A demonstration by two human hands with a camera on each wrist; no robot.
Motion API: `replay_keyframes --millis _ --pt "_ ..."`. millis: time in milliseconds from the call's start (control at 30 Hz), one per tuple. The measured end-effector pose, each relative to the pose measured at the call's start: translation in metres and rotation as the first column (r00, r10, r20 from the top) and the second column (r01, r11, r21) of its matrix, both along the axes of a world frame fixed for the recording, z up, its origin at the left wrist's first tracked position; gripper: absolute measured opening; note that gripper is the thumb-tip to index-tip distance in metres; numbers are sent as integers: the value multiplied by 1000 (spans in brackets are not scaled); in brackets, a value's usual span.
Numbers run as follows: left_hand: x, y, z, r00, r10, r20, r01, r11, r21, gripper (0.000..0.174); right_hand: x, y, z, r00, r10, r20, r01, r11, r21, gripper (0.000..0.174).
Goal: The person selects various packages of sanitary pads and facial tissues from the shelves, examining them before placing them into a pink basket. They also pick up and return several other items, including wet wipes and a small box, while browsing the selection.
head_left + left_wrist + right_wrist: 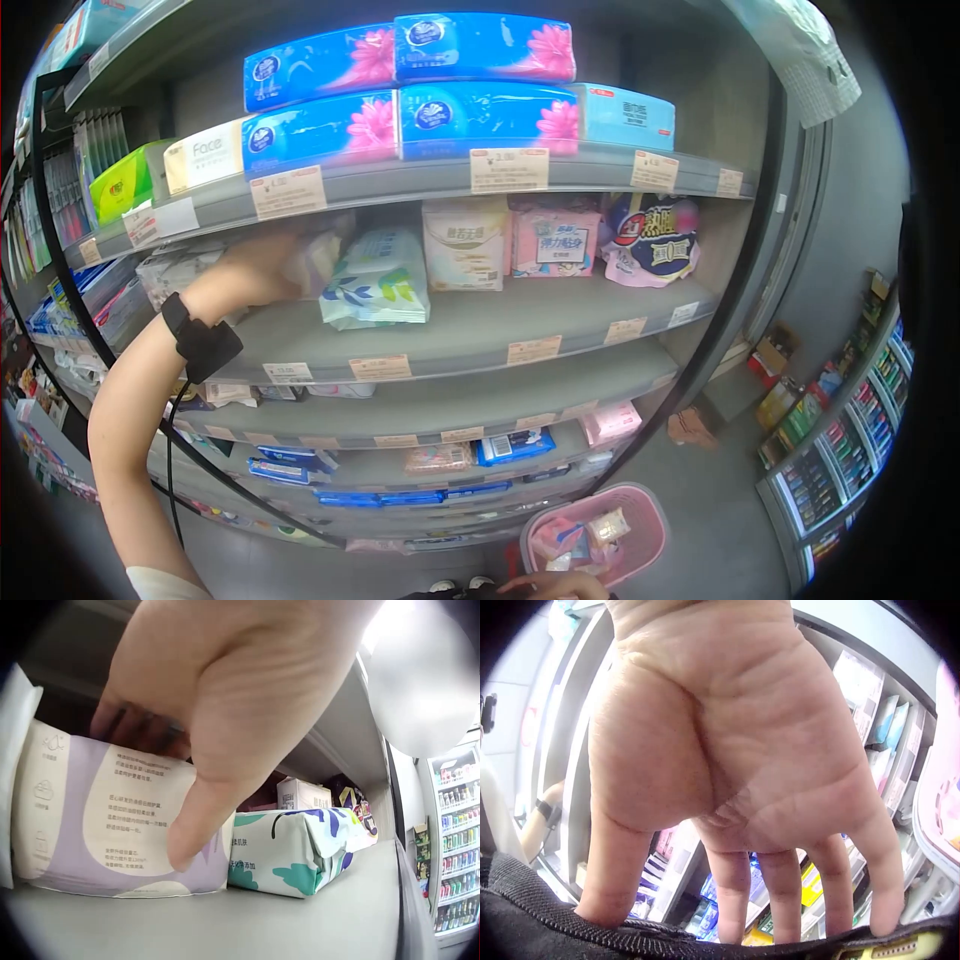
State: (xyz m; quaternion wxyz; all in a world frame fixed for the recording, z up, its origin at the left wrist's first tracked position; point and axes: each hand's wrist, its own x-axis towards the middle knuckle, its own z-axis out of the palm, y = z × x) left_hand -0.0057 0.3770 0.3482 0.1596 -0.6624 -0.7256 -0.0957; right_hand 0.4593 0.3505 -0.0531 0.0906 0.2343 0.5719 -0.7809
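Note:
On the second shelf my left hand (262, 270) is at a purple and cream package (142, 817); in the left wrist view the thumb presses its front and the other fingers reach over its top and behind it. Beside it on the right lies a white and green leaf-patterned pack (376, 280). Low in the head view is my right hand (560, 586). The right wrist view shows that hand (735, 750) with its fingers extended down, their tips touching black fabric, and nothing seen in its grasp.
Further right on this shelf stand a cream pack (465, 245), a pink pack (555, 240) and a dark round-topped pack (652, 240). Blue tissue packs (485, 118) fill the shelf above. A pink basket (655, 525) holding several items is on the floor at the lower right.

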Motion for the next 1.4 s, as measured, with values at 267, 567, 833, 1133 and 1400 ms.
replay_keyframes --millis 267,567,833,1133,1400 --pt "-15 5 -16 997 21 -73 -5 978 207 61 -4 7 -23 984 169 -56 -154 965 213 57" --pt "59 -57 -19 991 47 -127 1 936 352 38 -10 -4 39 993 -5 118 12 998 -62 55" --pt "108 -151 -83 802 -475 -363 584 752 306 28 -20 26 2 998 -3 -68 45 780 625 80" --pt "156 -129 -253 507 -716 479 669 678 305 44 -66 -4 78 781 -58 -622 583 426 692 77" --pt "176 -123 -335 79 -82 994 472 881 35 68 -46 -22 46 868 -267 -418 482 653 584 68"
